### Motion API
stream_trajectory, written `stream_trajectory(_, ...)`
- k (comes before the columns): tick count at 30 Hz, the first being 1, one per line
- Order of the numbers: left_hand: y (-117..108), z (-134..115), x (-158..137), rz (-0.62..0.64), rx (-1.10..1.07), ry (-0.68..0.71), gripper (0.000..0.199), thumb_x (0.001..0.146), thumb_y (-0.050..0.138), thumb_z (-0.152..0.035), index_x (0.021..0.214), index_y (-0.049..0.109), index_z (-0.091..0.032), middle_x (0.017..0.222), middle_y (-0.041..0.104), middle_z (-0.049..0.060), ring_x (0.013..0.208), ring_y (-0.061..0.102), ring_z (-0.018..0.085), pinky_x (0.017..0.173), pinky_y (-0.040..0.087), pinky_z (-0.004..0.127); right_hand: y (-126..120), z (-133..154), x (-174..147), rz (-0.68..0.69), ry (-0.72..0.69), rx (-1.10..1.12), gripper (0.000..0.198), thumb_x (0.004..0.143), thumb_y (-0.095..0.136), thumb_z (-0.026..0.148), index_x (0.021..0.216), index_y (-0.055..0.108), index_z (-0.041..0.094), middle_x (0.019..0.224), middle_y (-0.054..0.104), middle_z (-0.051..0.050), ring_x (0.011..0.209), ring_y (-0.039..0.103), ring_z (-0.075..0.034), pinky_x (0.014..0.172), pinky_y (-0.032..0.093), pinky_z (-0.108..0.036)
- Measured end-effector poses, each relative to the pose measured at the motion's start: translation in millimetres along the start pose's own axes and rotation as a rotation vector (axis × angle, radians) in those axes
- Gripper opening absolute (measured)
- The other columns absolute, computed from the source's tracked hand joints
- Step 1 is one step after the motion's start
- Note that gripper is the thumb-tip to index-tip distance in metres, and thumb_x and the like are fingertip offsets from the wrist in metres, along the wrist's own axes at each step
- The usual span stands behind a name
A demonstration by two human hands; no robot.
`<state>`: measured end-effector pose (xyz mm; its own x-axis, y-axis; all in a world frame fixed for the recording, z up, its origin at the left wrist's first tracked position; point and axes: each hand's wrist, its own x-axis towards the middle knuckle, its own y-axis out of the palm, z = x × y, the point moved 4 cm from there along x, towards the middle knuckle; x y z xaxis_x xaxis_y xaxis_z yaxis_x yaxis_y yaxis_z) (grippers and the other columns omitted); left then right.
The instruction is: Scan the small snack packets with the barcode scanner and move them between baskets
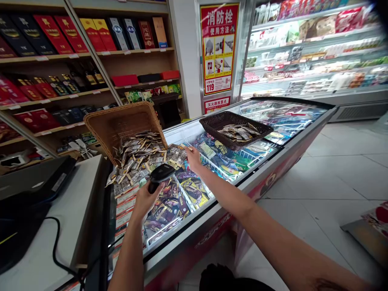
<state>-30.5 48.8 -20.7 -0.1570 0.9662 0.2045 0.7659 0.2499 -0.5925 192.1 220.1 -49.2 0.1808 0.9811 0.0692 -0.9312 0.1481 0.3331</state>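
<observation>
In my left hand point(147, 200) is a black handheld barcode scanner point(162, 173), its head pointing toward the loose packets. My right hand point(193, 158) is closed at the right edge of the pile, its fingertips pinching a small packet that is mostly hidden. Many small clear-and-brown packets point(142, 147) spill from a tipped tan wicker basket point(121, 121) onto the freezer's glass top. Farther right, a dark brown woven basket point(209, 121) on the glass holds more of these packets point(241, 131).
Under the glass of the chest freezer point(188, 232) lie wrapped ice creams point(194, 192) in wire baskets. A counter point(69, 226) with a black cable point(56, 242) stands at left. Behind are shelves of boxed bottles point(97, 34). A lit refrigerated display point(315, 52) stands at back right.
</observation>
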Motion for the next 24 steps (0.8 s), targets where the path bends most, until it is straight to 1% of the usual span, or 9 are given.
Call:
stream_trajectory(4, -0.7, 2.5, 0.2, -0.018, -0.018, -0.006, 0.048, 0.076, 0.074, -0.069, 0.075, 0.064, -0.021, 0.054, 0.057, -0.002, 0.051, 0.052, 0.016, 0.047, 0.036, 0.025, 1.0, 1.6, -2.5, -0.004, 0.020, 0.019, 0.039, 0.087, 0.071, 0.060, 0.085, 0.057, 0.024, 0.062, 0.041, 0.008, 0.050, 0.038, -0.010, 0.044, 0.032, -0.025)
stream_trajectory(7, -1.1, 1.7, -1.0, -0.017, -0.036, -0.024, 0.050, 0.075, 0.074, -0.070, 0.073, 0.062, -0.021, 0.052, 0.057, -0.002, 0.049, 0.052, 0.016, 0.046, 0.036, 0.025, 1.9, 4.4, -4.0, -0.035, 0.027, 0.009, 0.042, 0.086, 0.071, 0.062, 0.084, 0.056, 0.024, 0.060, 0.041, 0.008, 0.049, 0.038, -0.010, 0.044, 0.032, -0.025)
stream_trajectory(11, -1.1, -5.2, -3.4, -0.020, -0.039, -0.041, 0.052, 0.074, 0.074, -0.072, 0.073, 0.062, -0.021, 0.051, 0.056, -0.002, 0.048, 0.052, 0.016, 0.045, 0.036, 0.025, 1.6, 8.0, -5.5, -0.063, 0.023, -0.004, 0.042, 0.085, 0.073, 0.062, 0.082, 0.056, 0.023, 0.058, 0.039, 0.008, 0.050, 0.035, -0.010, 0.044, 0.030, -0.024)
stream_trajectory(14, -1.5, -11.8, -4.5, -0.028, -0.037, -0.046, 0.053, 0.072, 0.074, -0.073, 0.073, 0.063, -0.021, 0.051, 0.057, -0.002, 0.047, 0.053, 0.016, 0.045, 0.037, 0.026, 2.7, 8.5, -4.3, -0.064, 0.047, 0.014, 0.039, 0.086, 0.072, 0.058, 0.082, 0.056, 0.023, 0.058, 0.040, 0.008, 0.049, 0.037, -0.010, 0.044, 0.032, -0.024)
stream_trajectory(16, -2.5, -13.9, -4.5, -0.026, -0.039, -0.053, 0.054, 0.071, 0.074, -0.074, 0.072, 0.063, -0.021, 0.049, 0.056, -0.002, 0.046, 0.052, 0.016, 0.046, 0.037, 0.027, 2.9, 9.2, -1.1, -0.084, 0.065, 0.046, 0.034, 0.088, 0.070, 0.053, 0.083, 0.056, 0.023, 0.060, 0.044, 0.008, 0.048, 0.042, -0.010, 0.044, 0.036, -0.023)
stream_trajectory(19, -6.1, -11.9, -2.7, -0.056, -0.035, -0.068, 0.055, 0.070, 0.073, -0.076, 0.069, 0.061, -0.022, 0.047, 0.055, -0.003, 0.045, 0.051, 0.016, 0.046, 0.036, 0.027, -1.4, 13.0, 8.4, -0.149, 0.096, 0.121, 0.028, 0.089, 0.068, 0.048, 0.088, 0.055, 0.023, 0.062, 0.049, 0.007, 0.051, 0.052, -0.012, 0.048, 0.046, -0.023)
stream_trajectory(22, -9.9, -7.0, -0.8, -0.136, -0.010, -0.101, 0.059, 0.066, 0.073, -0.080, 0.067, 0.062, -0.023, 0.047, 0.056, -0.001, 0.046, 0.051, 0.018, 0.044, 0.035, 0.028, -15.3, 24.9, 22.6, -0.256, 0.080, 0.221, 0.024, 0.092, 0.065, 0.044, 0.095, 0.054, 0.024, 0.066, 0.055, 0.005, 0.057, 0.060, -0.014, 0.054, 0.056, -0.025)
stream_trajectory(24, -10.8, -5.8, -1.5, -0.192, -0.032, -0.110, 0.059, 0.068, 0.071, -0.081, 0.067, 0.063, -0.023, 0.047, 0.056, -0.001, 0.046, 0.052, 0.019, 0.045, 0.036, 0.029, -30.2, 40.4, 33.4, -0.356, 0.036, 0.278, 0.020, 0.094, 0.063, 0.040, 0.099, 0.052, 0.024, 0.070, 0.058, 0.003, 0.061, 0.062, -0.014, 0.057, 0.059, -0.027)
